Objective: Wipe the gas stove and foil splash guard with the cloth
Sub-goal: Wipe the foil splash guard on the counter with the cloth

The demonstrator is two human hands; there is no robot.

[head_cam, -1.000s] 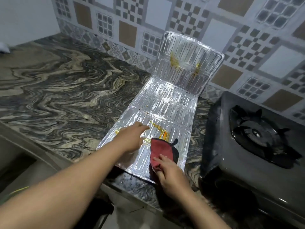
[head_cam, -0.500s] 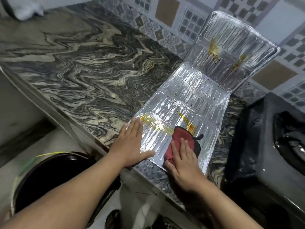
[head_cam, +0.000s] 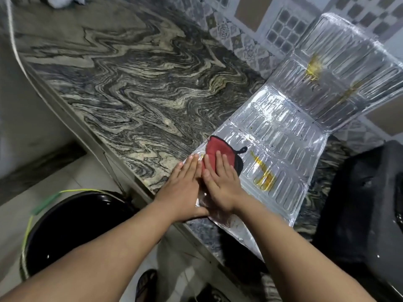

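The foil splash guard (head_cam: 283,136) lies across the marble counter, its far panel leaning up against the tiled wall. Yellow grease streaks mark the near panel and the upright panel. A red cloth (head_cam: 214,149) with black trim rests on the near-left corner of the foil. My right hand (head_cam: 220,182) presses flat on the cloth, fingers together. Beside it, my left hand (head_cam: 185,184) lies flat on the foil's left edge, touching the right hand and holding nothing. The black gas stove (head_cam: 366,203) stands at the right, partly out of frame.
The marble counter (head_cam: 130,88) stretches to the left and back. Below its front edge sits a dark bucket (head_cam: 72,232) with a green-yellow handle on the tiled floor. A foot in a sandal (head_cam: 146,284) is beneath. A whitish object (head_cam: 63,1) lies at the far counter end.
My right hand has slid the cloth left across the near foil panel, off the yellow streak, up against my left hand. The camera has tilted further down and left.
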